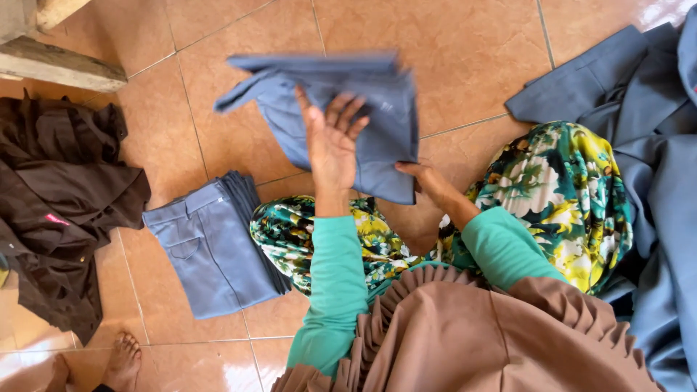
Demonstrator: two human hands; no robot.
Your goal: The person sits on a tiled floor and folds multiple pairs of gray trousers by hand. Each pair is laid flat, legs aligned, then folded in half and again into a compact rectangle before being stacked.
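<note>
Blue-grey garment point(377, 123): half-folded, over tiled floor point(465, 65), ahead of my knees.
Left hand point(332, 145): fingers spread flat on it.
Right hand point(428, 181): pinching its lower edge.
Folded trousers point(210, 247): stacked left of me.

Long teal sleeves point(330, 276) on both arms, snug at the wrists. Over the chest hangs a brown headscarf point(465, 334) with a pleated, ruffled edge. The legs are covered by a loud floral skirt point(566, 189) in green, yellow, white and black. No rings or watch showing.
</note>
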